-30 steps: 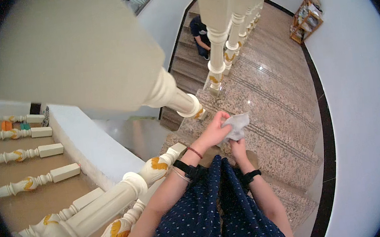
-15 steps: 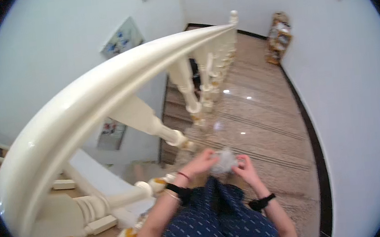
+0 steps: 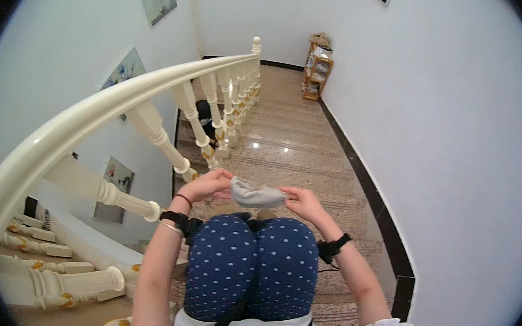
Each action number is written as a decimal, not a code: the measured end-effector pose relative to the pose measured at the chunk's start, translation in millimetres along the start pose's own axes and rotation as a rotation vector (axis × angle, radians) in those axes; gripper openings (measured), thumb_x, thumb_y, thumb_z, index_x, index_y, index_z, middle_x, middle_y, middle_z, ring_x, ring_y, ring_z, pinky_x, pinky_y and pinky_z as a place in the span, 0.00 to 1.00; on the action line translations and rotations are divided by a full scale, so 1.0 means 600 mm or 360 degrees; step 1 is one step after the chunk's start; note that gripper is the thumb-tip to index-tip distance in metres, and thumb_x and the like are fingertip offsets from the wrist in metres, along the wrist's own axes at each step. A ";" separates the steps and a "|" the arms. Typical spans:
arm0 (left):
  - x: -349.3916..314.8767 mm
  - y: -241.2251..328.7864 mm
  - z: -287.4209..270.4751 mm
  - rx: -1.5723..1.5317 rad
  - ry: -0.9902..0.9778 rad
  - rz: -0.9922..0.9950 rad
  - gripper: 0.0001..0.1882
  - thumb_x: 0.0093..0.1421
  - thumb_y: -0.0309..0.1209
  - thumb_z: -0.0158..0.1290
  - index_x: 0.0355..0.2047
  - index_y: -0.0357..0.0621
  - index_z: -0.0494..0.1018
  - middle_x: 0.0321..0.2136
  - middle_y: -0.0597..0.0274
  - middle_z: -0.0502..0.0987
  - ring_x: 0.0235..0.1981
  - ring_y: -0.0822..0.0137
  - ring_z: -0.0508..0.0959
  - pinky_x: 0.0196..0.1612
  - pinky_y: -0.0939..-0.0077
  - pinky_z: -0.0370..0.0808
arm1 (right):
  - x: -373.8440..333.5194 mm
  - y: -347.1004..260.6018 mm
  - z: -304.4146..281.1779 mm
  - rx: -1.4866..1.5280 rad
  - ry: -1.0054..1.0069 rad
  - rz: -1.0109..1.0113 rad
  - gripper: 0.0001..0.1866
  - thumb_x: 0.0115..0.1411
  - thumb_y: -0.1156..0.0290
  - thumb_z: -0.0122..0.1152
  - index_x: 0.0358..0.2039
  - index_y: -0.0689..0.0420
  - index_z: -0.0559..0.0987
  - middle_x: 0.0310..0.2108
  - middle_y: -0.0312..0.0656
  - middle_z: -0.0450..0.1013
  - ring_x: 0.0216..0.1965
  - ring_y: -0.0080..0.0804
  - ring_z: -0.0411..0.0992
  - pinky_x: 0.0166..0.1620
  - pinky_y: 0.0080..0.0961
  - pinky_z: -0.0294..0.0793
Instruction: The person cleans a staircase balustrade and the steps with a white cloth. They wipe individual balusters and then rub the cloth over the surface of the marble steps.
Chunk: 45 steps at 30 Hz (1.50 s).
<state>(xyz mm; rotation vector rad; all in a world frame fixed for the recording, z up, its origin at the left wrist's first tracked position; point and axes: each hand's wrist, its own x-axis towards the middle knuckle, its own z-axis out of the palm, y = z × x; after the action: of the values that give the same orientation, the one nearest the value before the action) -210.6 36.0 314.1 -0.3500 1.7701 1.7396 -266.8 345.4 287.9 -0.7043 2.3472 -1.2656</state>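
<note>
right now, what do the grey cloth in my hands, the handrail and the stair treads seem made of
Grey cloth: soft matte fabric, judging by its limp folds; the fibre can't be told.
Handrail: smooth cream coating, glossy by its sheen; underneath could be wood or something moulded.
Stair treads: probably polished granite, going by speckled grain and reflected lights.

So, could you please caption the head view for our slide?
Bare left hand and bare right hand hold a grey cloth above speckled stone stairs.

Softly bright, glinting steps (image 3: 302, 162), blackened corners
</note>
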 end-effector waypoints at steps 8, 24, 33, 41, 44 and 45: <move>0.065 -0.091 -0.048 0.0119 0.0499 0.0494 0.13 0.62 0.31 0.48 0.45 0.40 0.64 0.35 0.62 0.73 0.35 0.72 0.76 0.39 0.78 0.75 | 0.043 0.040 0.024 -0.0394 -0.0037 -0.0132 0.14 0.51 0.64 0.59 0.39 0.53 0.79 0.33 0.47 0.77 0.37 0.43 0.76 0.40 0.34 0.75; 0.237 -0.068 -0.080 -0.0518 0.1627 0.1319 0.08 0.66 0.30 0.40 0.44 0.43 0.61 0.30 0.66 0.64 0.21 0.82 0.63 0.20 0.88 0.64 | 0.378 0.051 0.166 0.0394 0.0608 -0.0238 0.09 0.62 0.69 0.50 0.38 0.60 0.66 0.25 0.45 0.74 0.27 0.34 0.75 0.30 0.29 0.71; 0.257 -0.041 -0.143 -0.0260 0.2276 0.1769 0.19 0.62 0.20 0.38 0.54 0.37 0.51 0.43 0.53 0.64 0.35 0.69 0.68 0.39 0.77 0.69 | 0.445 0.025 0.219 0.0594 0.0633 -0.0561 0.09 0.61 0.74 0.51 0.40 0.60 0.66 0.38 0.43 0.69 0.40 0.29 0.69 0.45 0.24 0.67; 0.241 0.012 -0.187 0.0124 0.2544 0.1893 0.38 0.60 0.20 0.42 0.63 0.40 0.32 0.51 0.49 0.60 0.47 0.64 0.65 0.50 0.73 0.65 | 0.488 -0.065 0.230 0.0853 0.0531 -0.0704 0.10 0.57 0.74 0.55 0.39 0.61 0.69 0.34 0.42 0.68 0.37 0.29 0.68 0.44 0.23 0.67; 0.257 0.028 -0.189 0.0010 0.2532 0.1787 0.36 0.61 0.20 0.45 0.63 0.41 0.35 0.51 0.50 0.60 0.48 0.62 0.65 0.51 0.70 0.65 | 0.502 -0.077 0.246 0.0954 0.0351 -0.0755 0.11 0.57 0.73 0.55 0.40 0.61 0.68 0.36 0.45 0.68 0.40 0.32 0.69 0.45 0.25 0.67; 0.261 0.027 -0.194 0.0014 0.2531 0.1781 0.36 0.61 0.20 0.45 0.63 0.41 0.35 0.51 0.50 0.60 0.48 0.62 0.65 0.51 0.70 0.65 | 0.510 -0.081 0.255 0.0932 0.0320 -0.0875 0.12 0.57 0.73 0.54 0.41 0.61 0.68 0.37 0.46 0.68 0.40 0.35 0.69 0.45 0.26 0.67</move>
<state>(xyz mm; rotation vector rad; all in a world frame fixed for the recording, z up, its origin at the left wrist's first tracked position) -369.1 -38.4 226.6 -1.0923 3.5716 2.3349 -416.6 41.4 221.2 -1.0836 1.7982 -2.2178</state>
